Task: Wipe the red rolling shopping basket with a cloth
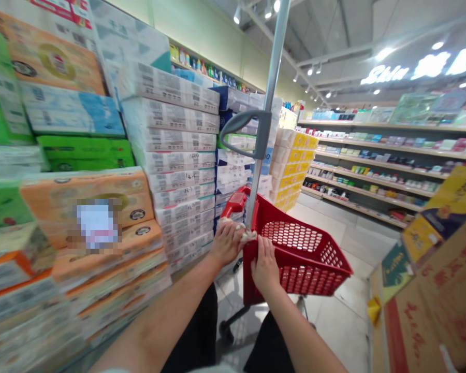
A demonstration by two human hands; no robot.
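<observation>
A red plastic shopping cart (pixel 299 235) with perforated basket walls stands just in front of me. My left hand (pixel 228 242) is closed over a crumpled whitish cloth (pixel 248 236), pressed against the cart's back edge beside its red handle (pixel 234 203). Curled over the top of the near basket wall are the fingers of my right hand (pixel 265 263). A tall metal pole (pixel 276 57) with a grey loop grip (pixel 261 134) rises from the back of the cart, close to both hands. I see no goods in the visible part of the basket.
Stacked tissue packs (pixel 104 207) and white paper packs (pixel 180 140) line the left side. Cardboard boxes (pixel 442 290) stand close on the right. Beyond the cart, tiled floor (pixel 341 316) leads to shelves (pixel 373 150) of small packaged goods.
</observation>
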